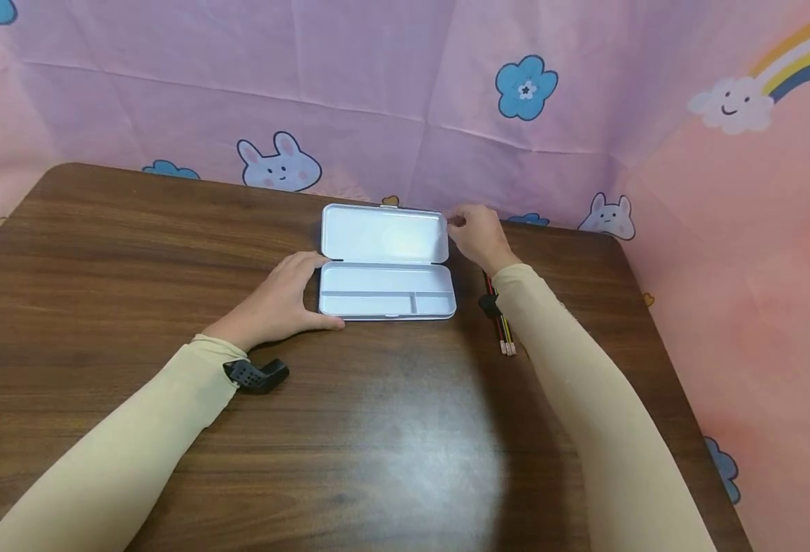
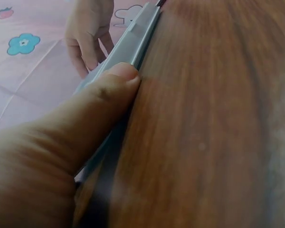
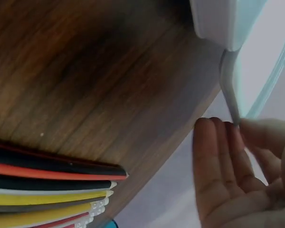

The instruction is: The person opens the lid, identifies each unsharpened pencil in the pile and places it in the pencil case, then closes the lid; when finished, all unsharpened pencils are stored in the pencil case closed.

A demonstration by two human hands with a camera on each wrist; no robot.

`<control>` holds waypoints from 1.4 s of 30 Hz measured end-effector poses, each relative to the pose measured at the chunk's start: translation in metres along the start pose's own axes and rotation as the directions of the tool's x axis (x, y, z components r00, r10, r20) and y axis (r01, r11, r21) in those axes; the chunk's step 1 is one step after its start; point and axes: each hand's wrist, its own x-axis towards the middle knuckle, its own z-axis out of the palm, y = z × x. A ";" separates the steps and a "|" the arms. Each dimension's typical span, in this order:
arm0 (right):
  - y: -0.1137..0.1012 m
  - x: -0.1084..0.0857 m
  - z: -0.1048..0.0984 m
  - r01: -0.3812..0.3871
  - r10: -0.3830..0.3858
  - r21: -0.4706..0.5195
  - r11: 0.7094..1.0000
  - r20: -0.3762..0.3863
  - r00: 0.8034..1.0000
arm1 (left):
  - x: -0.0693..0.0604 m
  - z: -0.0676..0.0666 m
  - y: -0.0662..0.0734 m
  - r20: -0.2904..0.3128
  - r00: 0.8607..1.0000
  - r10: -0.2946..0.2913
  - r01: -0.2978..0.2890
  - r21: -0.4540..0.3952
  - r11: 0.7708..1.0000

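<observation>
A white pencil case (image 1: pixel 387 303) lies open on the table, its lid (image 1: pixel 384 234) tilted up at the back. Its tray is split into compartments by low dividers, and nothing shows inside. My left hand (image 1: pixel 277 303) holds the case at its left end, the thumb (image 2: pixel 104 97) along the front wall and the fingers round the left side by the hinge. At the lid's right edge, my right hand (image 1: pixel 479 236) pinches the rim between thumb and fingertips, as the right wrist view shows.
Several pencils (image 3: pixel 47 202) lie side by side right of the case, partly under my right forearm in the head view. The wooden table (image 1: pixel 239 460) meets a patterned cloth (image 1: pixel 377 100) along its back and right edges.
</observation>
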 end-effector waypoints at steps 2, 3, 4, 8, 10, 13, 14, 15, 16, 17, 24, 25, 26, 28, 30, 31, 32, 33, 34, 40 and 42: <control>-0.001 -0.001 -0.001 0.011 -0.010 -0.056 0.998 0.028 1.000 | 0.000 0.000 0.001 0.003 1.000 0.001 -0.001 0.002 1.000; -0.002 -0.003 -0.002 0.015 -0.013 -0.055 0.998 0.044 0.999 | 0.000 -0.001 0.001 0.005 1.000 0.003 -0.003 0.005 1.000; -0.001 -0.004 -0.003 0.014 -0.012 -0.042 0.999 0.061 0.998 | 0.000 -0.001 0.002 0.008 1.000 0.002 -0.002 0.010 1.000; 0.006 -0.016 -0.013 0.037 -0.038 0.013 0.999 0.097 0.995 | -0.001 -0.002 0.004 0.020 1.000 -0.005 0.005 0.022 1.000; 0.013 -0.026 -0.021 0.046 -0.048 0.016 0.999 0.112 0.993 | -0.002 -0.001 0.003 0.024 1.000 -0.011 0.011 0.028 1.000; 0.025 -0.044 -0.034 0.051 -0.049 -0.011 0.999 0.124 0.991 | -0.002 0.000 0.001 0.024 1.000 -0.010 0.009 0.040 0.999; 0.030 -0.050 -0.039 0.052 -0.050 -0.018 0.998 0.123 0.991 | -0.002 0.000 0.000 0.022 1.000 -0.007 0.006 0.044 0.999; 0.035 -0.056 -0.044 0.051 -0.048 -0.023 0.998 0.121 0.992 | -0.002 0.000 0.000 0.021 1.000 -0.005 0.004 0.047 0.999; 0.040 -0.062 -0.049 0.045 -0.042 -0.028 0.999 0.117 0.992 | -0.002 0.000 -0.001 0.020 1.000 -0.001 0.000 0.049 0.999; 0.046 -0.067 -0.053 0.039 -0.035 -0.031 0.999 0.115 0.993 | -0.002 0.000 -0.001 0.018 1.000 0.003 -0.004 0.049 0.999; 0.091 -0.103 -0.073 -0.041 0.054 -0.080 0.996 0.160 0.986 | -0.001 0.001 -0.001 0.006 1.000 0.022 -0.022 0.035 0.999; 0.097 -0.107 -0.074 -0.054 0.069 -0.095 0.994 0.172 0.983 | -0.001 0.002 -0.002 0.003 1.000 0.024 -0.024 0.038 0.999; 0.102 -0.111 -0.075 -0.073 0.091 -0.105 0.992 0.181 0.979 | -0.001 0.002 -0.002 0.001 1.000 0.027 -0.027 0.037 0.999; 0.110 -0.118 -0.076 -0.115 0.135 -0.103 0.988 0.211 0.968 | -0.001 0.003 -0.002 -0.003 1.000 0.031 -0.031 0.039 0.999; 0.117 -0.122 -0.077 -0.146 0.165 -0.095 0.985 0.239 0.957 | -0.001 0.003 -0.002 -0.003 0.999 0.032 -0.032 0.040 0.999; 0.120 -0.124 -0.077 -0.162 0.179 -0.088 0.983 0.251 0.951 | -0.001 0.003 -0.002 -0.004 0.999 0.032 -0.032 0.040 0.999; 0.122 -0.126 -0.077 -0.179 0.193 -0.076 0.981 0.263 0.945 | -0.001 0.003 -0.002 -0.004 0.999 0.032 -0.032 0.038 0.999; 0.124 -0.128 -0.076 -0.192 0.203 -0.067 0.979 0.275 0.940 | -0.001 0.003 -0.002 -0.005 0.999 0.032 -0.032 0.037 0.999; 0.125 -0.130 -0.076 -0.197 0.207 -0.065 0.978 0.280 0.937 | -0.001 0.002 -0.002 -0.006 0.999 0.032 -0.032 0.037 0.999; 0.130 -0.139 -0.076 -0.184 0.184 -0.027 0.982 0.285 0.941 | -0.001 0.002 -0.002 -0.003 1.000 0.029 -0.029 0.045 0.999; 0.130 -0.141 -0.076 -0.174 0.173 -0.022 0.985 0.279 0.945 | -0.001 0.002 -0.002 -0.002 1.000 0.029 -0.028 0.047 0.999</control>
